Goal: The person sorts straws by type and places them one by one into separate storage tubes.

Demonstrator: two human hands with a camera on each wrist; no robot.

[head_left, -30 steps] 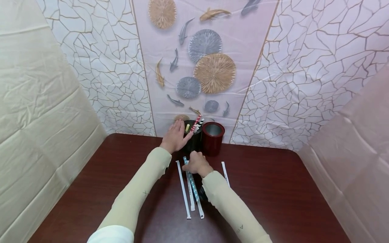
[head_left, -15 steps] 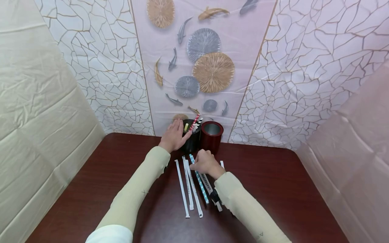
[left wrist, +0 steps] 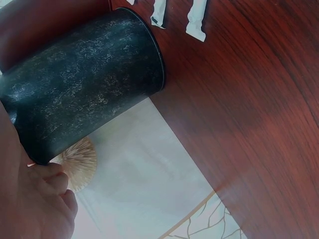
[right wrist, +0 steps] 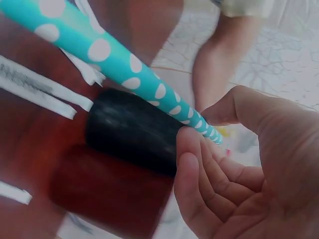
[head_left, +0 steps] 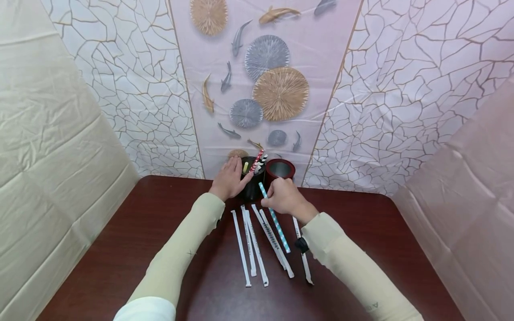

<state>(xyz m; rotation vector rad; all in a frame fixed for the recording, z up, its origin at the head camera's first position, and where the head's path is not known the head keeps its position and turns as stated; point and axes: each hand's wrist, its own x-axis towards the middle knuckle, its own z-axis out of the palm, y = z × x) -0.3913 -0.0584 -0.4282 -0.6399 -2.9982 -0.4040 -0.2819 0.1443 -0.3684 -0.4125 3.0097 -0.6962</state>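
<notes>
Straw [head_left: 277, 225], blue with white dots, was in the right hand [head_left: 286, 196], pinched between thumb and fingertips, closed right up on it. It sat tilted over the table [head_left: 120, 232], upper end in front of the black can [left wrist: 84, 79], lower end toward the person; couldn't tell if the lower end touched the wood. Left hand [head_left: 230, 180] was spread at the left side of the black can, fingers fairly straight by the rim, thumb out toward the front; touching, couldn't tell how firmly. Black can stood upright holding a red straw [head_left: 258, 160], a striped straw [head_left: 263, 158] and something yellow [head_left: 245, 167]. Red can [right wrist: 112, 191] stood just beside it, on the right. Paper-wrapped straws lay on the table: three on the left [head_left: 241, 248], a pair [head_left: 277, 245] near the blue one, one more [head_left: 306, 267] by the right sleeve [head_left: 349, 263].
</notes>
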